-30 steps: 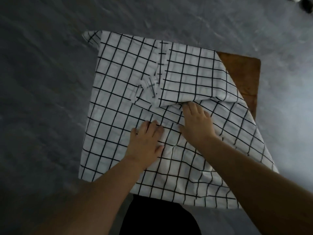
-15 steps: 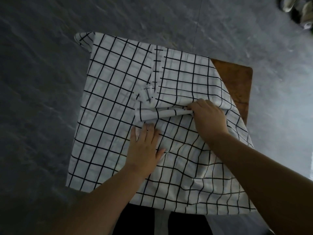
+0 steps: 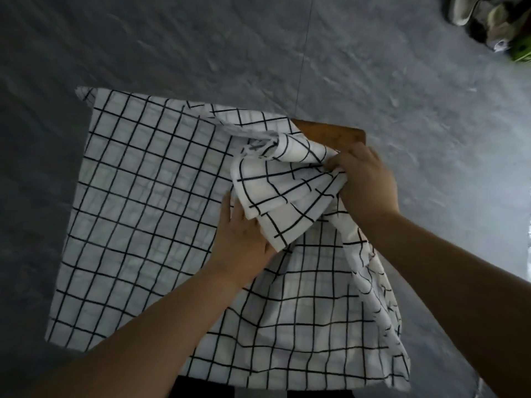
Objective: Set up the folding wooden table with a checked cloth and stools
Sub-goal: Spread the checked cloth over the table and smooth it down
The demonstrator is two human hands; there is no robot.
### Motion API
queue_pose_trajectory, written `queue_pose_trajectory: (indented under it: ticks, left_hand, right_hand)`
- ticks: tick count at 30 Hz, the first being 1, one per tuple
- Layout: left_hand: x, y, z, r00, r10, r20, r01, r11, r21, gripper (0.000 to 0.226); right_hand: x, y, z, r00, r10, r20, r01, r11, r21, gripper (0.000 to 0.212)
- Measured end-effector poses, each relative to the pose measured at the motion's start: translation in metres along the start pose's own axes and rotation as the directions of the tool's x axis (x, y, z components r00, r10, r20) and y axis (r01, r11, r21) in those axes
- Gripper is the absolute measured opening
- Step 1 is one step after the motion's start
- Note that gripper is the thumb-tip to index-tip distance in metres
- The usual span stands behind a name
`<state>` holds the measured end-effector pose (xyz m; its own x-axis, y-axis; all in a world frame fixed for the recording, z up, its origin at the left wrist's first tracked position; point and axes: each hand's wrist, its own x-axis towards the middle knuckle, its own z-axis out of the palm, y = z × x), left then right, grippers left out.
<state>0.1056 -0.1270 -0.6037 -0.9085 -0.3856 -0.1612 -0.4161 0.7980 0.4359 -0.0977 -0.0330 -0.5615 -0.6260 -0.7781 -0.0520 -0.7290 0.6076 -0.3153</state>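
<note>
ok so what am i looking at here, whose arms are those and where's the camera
No machine: a person wears a camera on the head, looking down at their own bare arms. A white checked cloth lies over a wooden table, whose far right corner shows bare. The left hand rests flat on the cloth, partly tucked under a fold. The right hand grips a bunched part of the cloth. Around is grey floor, with what look like shoes at top right.

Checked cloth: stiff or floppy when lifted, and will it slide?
Probably floppy: the black-and-white checked cloth bunches into soft folds where the right hand grips it. Likely light, and may slide; the left hand presses it flat.
</note>
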Motion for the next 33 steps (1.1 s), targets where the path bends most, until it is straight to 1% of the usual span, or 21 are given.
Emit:
queue_pose_trajectory:
  ticks: [1, 2, 4, 5, 8, 10, 12, 14, 18, 21, 23, 24, 28, 30, 31, 32, 33]
  left_hand:
    - [0.011, 0.009, -0.002, 1.000, -0.013, -0.029, 0.011, 0.998, -0.056, 0.059]
    - [0.022, 0.019, -0.006, 0.998, -0.027, -0.058, 0.022, 0.996, -0.090, 0.062]
    - [0.044, 0.038, -0.011, 0.994, -0.017, -0.109, 0.011, 0.998, -0.055, 0.074]
    - [0.055, 0.048, -0.013, 0.994, -0.002, -0.106, -0.001, 1.000, -0.023, 0.073]
    - [0.088, 0.069, -0.016, 1.000, 0.015, 0.004, -0.015, 0.996, 0.087, 0.065]
    - [0.102, 0.078, -0.013, 0.997, 0.061, 0.045, -0.068, 0.983, 0.173, 0.059]
    - [0.122, 0.095, -0.005, 0.994, 0.096, 0.055, -0.107, 0.960, 0.258, 0.065]
    - [0.140, 0.110, 0.003, 0.991, 0.100, 0.089, -0.123, 0.941, 0.314, 0.072]
    - [0.160, 0.119, 0.023, 0.975, 0.067, 0.213, -0.141, 0.924, 0.355, 0.072]
    - [0.166, 0.120, 0.034, 0.970, 0.055, 0.237, -0.137, 0.928, 0.346, 0.071]
    - [0.167, 0.121, 0.038, 0.968, 0.081, 0.239, -0.156, 0.936, 0.315, 0.071]
    - [0.167, 0.121, 0.041, 0.962, 0.098, 0.255, -0.173, 0.941, 0.290, 0.071]
    - [0.165, 0.121, 0.044, 0.949, 0.129, 0.289, -0.196, 0.957, 0.216, 0.071]
    - [0.165, 0.120, 0.045, 0.949, 0.132, 0.288, -0.194, 0.961, 0.197, 0.072]
    - [0.165, 0.120, 0.044, 0.949, 0.134, 0.285, -0.194, 0.962, 0.191, 0.072]
    - [0.165, 0.120, 0.044, 0.948, 0.140, 0.285, -0.197, 0.964, 0.180, 0.073]
    - [0.164, 0.120, 0.043, 0.944, 0.156, 0.289, -0.208, 0.966, 0.156, 0.074]
  right_hand:
    - [0.002, 0.009, -0.005, 1.000, 0.010, -0.011, -0.010, 1.000, 0.020, 0.036]
    - [0.005, 0.018, -0.009, 1.000, 0.024, -0.019, -0.024, 0.999, 0.037, 0.035]
    - [0.010, 0.037, -0.018, 0.999, 0.037, -0.032, -0.034, 0.997, 0.074, 0.032]
    - [0.012, 0.047, -0.023, 0.998, 0.040, -0.041, -0.036, 0.995, 0.093, 0.031]
    - [0.017, 0.073, -0.037, 0.996, 0.060, -0.064, -0.049, 0.986, 0.159, 0.028]
    - [0.019, 0.084, -0.040, 0.994, 0.074, -0.081, -0.056, 0.978, 0.202, 0.022]
    - [0.022, 0.105, -0.045, 0.989, 0.118, -0.092, -0.096, 0.971, 0.221, 0.016]
    - [0.025, 0.127, -0.048, 0.978, 0.193, -0.076, -0.171, 0.958, 0.229, 0.015]
    - [0.028, 0.155, -0.049, 0.945, 0.327, -0.026, -0.306, 0.907, 0.291, 0.013]
    - [0.030, 0.171, -0.046, 0.905, 0.424, 0.025, -0.407, 0.849, 0.338, 0.015]
    - [0.032, 0.179, -0.041, 0.885, 0.464, 0.038, -0.446, 0.823, 0.353, 0.019]
    - [0.032, 0.182, -0.039, 0.877, 0.479, 0.042, -0.460, 0.810, 0.363, 0.024]
    - [0.031, 0.188, -0.027, 0.835, 0.544, 0.081, -0.519, 0.731, 0.444, 0.058]
    - [0.028, 0.189, -0.021, 0.821, 0.564, 0.090, -0.536, 0.708, 0.459, 0.069]
    - [0.025, 0.188, -0.020, 0.832, 0.552, 0.058, -0.518, 0.736, 0.436, 0.072]
    - [0.023, 0.185, -0.020, 0.857, 0.515, 0.001, -0.473, 0.787, 0.396, 0.074]
    - [0.020, 0.182, -0.020, 0.891, 0.451, -0.058, -0.405, 0.844, 0.351, 0.072]
